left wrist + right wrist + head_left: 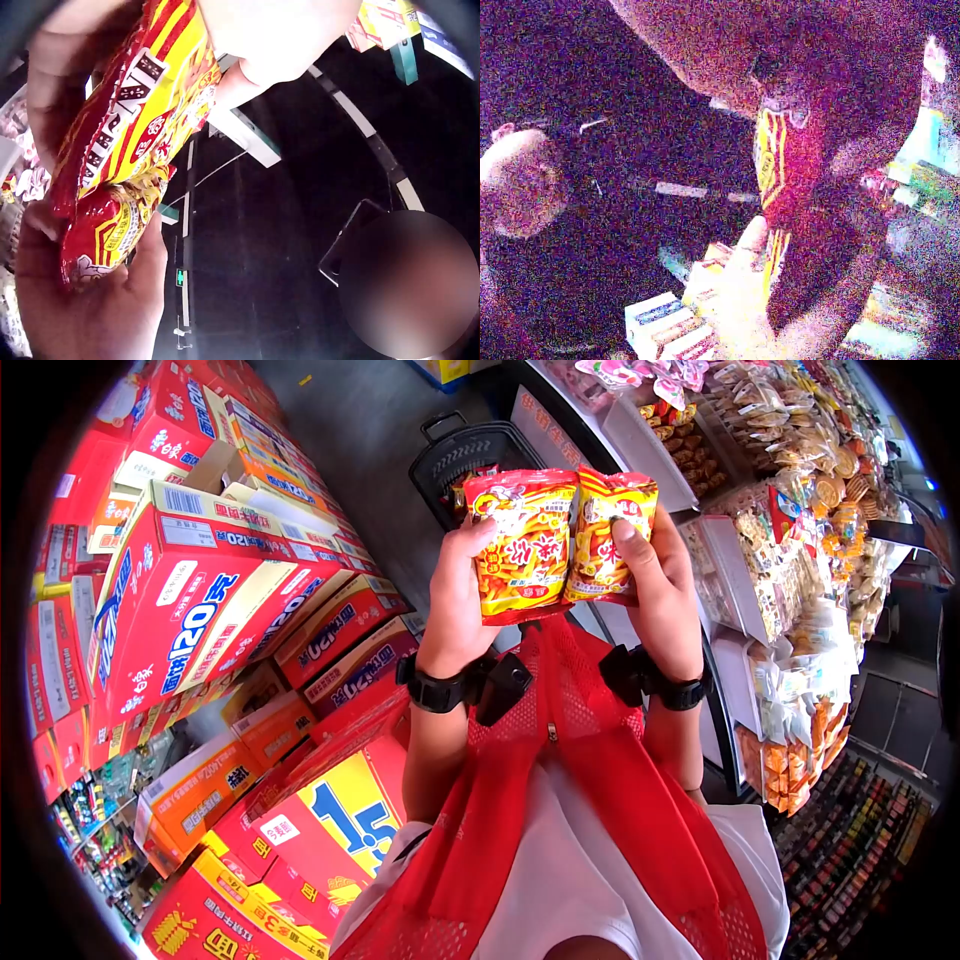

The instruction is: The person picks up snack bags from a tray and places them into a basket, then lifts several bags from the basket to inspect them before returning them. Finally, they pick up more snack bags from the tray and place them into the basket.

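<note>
In the head view my left hand (455, 595) grips a red-and-yellow snack packet (525, 550), thumb at its upper left edge. My right hand (668, 585) grips a second, similar snack packet (608, 540), its thumb lying across the front. Both packets are held up side by side before the chest, their inner edges together. From the left wrist the larger packet (139, 112) appears edge-on, with the other packet (105, 232) below it in the right hand (97, 322). Heavy grain covers the right wrist view, where a packet (791, 161) shows between the hands.
A black basket (432, 465) with some packets inside stands on the floor beyond the hands. Stacked red cartons (190, 610) line the left side. On the right, a display shelf (735, 575) carries many bagged snacks. A red mesh vest (480, 790) covers the person's front.
</note>
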A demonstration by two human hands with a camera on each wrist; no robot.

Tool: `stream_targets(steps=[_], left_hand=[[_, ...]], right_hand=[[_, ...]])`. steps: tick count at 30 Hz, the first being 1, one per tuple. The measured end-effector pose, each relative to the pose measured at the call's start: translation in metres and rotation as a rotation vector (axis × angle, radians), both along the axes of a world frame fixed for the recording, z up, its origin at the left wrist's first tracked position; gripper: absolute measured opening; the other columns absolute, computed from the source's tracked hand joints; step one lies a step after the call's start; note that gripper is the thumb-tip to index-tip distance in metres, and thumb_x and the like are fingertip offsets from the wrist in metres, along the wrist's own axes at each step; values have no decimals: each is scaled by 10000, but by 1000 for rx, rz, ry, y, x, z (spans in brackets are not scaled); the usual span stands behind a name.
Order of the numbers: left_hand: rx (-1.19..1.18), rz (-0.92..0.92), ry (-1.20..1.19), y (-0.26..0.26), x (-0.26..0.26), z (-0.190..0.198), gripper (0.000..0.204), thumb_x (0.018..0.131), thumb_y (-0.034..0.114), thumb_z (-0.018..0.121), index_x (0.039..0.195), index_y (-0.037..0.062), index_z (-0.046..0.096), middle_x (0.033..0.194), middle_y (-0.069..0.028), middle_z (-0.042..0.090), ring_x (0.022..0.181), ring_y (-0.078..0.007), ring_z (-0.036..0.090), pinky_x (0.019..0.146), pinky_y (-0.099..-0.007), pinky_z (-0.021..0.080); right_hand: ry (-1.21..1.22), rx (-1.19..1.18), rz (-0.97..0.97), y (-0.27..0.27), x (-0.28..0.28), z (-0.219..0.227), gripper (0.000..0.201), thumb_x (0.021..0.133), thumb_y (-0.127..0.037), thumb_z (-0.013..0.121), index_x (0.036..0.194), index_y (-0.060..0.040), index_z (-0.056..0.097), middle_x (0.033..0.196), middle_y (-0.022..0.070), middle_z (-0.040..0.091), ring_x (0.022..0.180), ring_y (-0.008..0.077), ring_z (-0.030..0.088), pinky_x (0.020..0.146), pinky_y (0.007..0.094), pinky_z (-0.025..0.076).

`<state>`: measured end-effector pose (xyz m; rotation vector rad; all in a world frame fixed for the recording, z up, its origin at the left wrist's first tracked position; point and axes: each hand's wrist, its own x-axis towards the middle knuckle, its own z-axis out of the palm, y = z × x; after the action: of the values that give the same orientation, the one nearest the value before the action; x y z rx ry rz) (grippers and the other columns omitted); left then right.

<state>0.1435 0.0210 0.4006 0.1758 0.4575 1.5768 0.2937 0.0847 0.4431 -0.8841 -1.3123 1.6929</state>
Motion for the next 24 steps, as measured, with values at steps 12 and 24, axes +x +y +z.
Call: stream_targets(steps=[12, 24], left_hand=[[0, 199, 107, 3, 3, 3, 321, 910, 182, 491, 1187, 38, 417, 1132, -94, 565, 1021, -170, 593, 879, -323, 487], [99, 86, 394, 4, 11, -10, 544, 844, -52, 554, 1326, 24, 312, 1212, -62, 506, 1110, -126, 508, 951, -285, 414]], right_hand=[[-3, 43, 24, 10, 4, -9, 382, 923, -214, 548, 1222, 10, 469, 1110, 83, 593, 958, 126, 595, 810, 279, 500], [8, -14, -32, 15, -3, -12, 348, 920, -200, 564, 1180, 7, 462, 1052, 53, 595, 925, 87, 571, 796, 255, 481]])
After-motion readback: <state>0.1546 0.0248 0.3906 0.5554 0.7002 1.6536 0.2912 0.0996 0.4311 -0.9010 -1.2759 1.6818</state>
